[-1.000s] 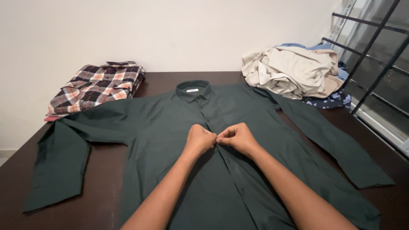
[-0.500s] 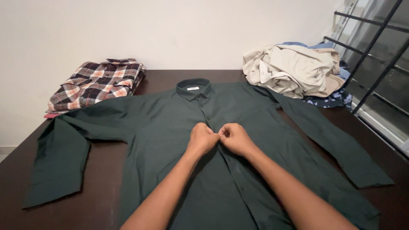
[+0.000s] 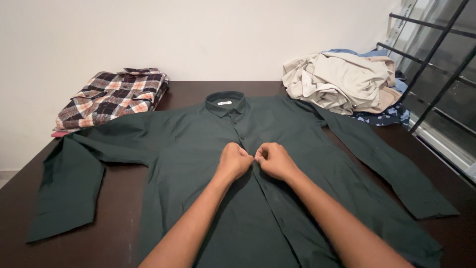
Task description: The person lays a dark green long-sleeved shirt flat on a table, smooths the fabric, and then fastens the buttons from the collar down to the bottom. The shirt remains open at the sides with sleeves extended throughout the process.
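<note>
- A small white rectangular label (image 3: 224, 102) sits inside the collar (image 3: 226, 103) of the dark green shirt (image 3: 198, 164); nothing on it can be read.
- The dark green shirt lies flat, front up, on the dark brown desk (image 3: 119, 238). Its cloth looks smooth and matte, with only soft creases, and both long sleeves are spread out to the sides.
- The left hand (image 3: 234, 161) and the right hand (image 3: 273, 161) rest on the button strip in the middle of the chest, below the collar, and they almost touch each other.
- Each grip is clenched, with the fingers curled in and pinching the shirt's front edge. What exactly is between the fingertips is hidden.
- A folded plaid shirt (image 3: 113, 96), checked in red, white and black, lies at the far left corner of the desk, just beside the left sleeve.
- A loose pile of clothes (image 3: 342, 82), mostly beige with some blue cloth under it, lies crumpled at the far right corner.
- A black metal window grille (image 3: 436, 59) stands at the right, next to the plain white wall (image 3: 148, 39).
</note>
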